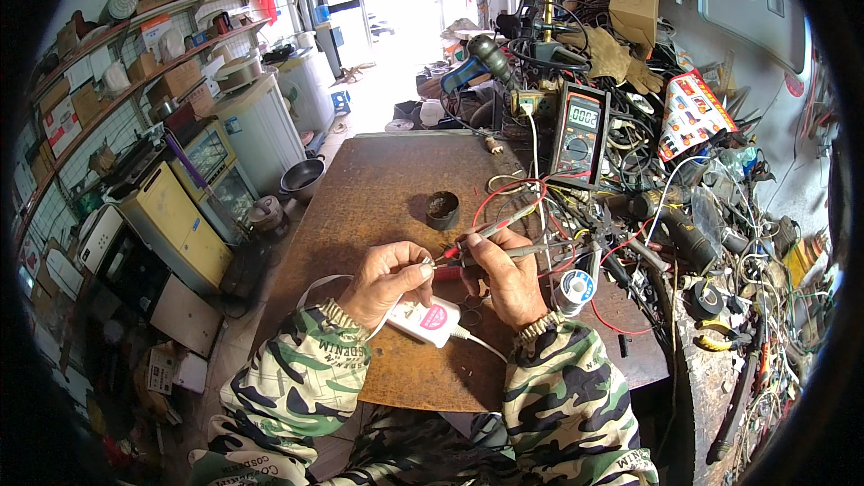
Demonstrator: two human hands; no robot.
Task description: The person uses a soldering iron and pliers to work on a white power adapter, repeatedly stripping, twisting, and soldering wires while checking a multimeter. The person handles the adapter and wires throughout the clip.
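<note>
The white power strip (pixel 425 320) lies on the brown table (pixel 360 189), just below and between the two hands, its left end partly hidden by the left hand (pixel 396 281). That hand, above the strip's left part, has thumb and forefinger pinched together on a small piece (pixel 429 262), too small to make out. The right hand (pixel 502 274), above and to the right of the strip, grips the red probe (pixel 506 221) and the dark probe (pixel 533 250) together, the red tip pointing left toward the pinched piece, close to it; whether they touch I cannot tell. A white cord (pixel 483 346) runs off the strip's right end. Beyond the strip, past the hands, stands a small dark tin (pixel 442 209); farther beyond and to its right, the multimeter (pixel 579 130) stands with its display lit. Red leads (pixel 477 208) loop over the table between the strip and the meter. To the right of the strip, past the right hand, is a solder spool (pixel 576 290); farther right lie a black tape roll (pixel 706 300) and a crowded heap of cables (pixel 630 162).
</note>
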